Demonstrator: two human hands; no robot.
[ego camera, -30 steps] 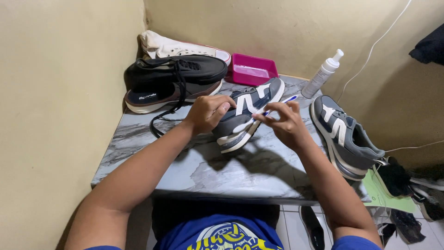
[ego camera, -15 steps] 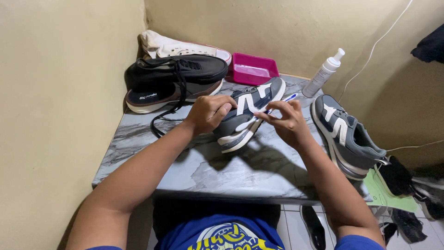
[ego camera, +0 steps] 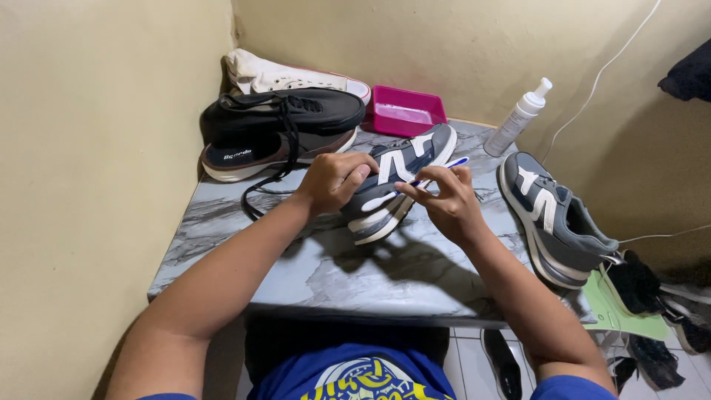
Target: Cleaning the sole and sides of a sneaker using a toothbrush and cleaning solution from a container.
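While the left hand (ego camera: 335, 180) clasps the grey sneaker (ego camera: 396, 181) on the counter (ego camera: 311, 270), the right hand's (ego camera: 443, 200) grip pinches a blue-and-white brush (ego camera: 437, 171) against it.

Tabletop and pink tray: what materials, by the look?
Tabletop: marble or marble-look laminate, judging by grey-white veining and a soft sheen; cannot tell which. Pink tray: likely moulded plastic, with uniform colour and smooth glossy walls.

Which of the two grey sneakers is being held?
The grey sneaker at the table's middle, gripped by the left hand. The matching sneaker lies untouched at the right edge.
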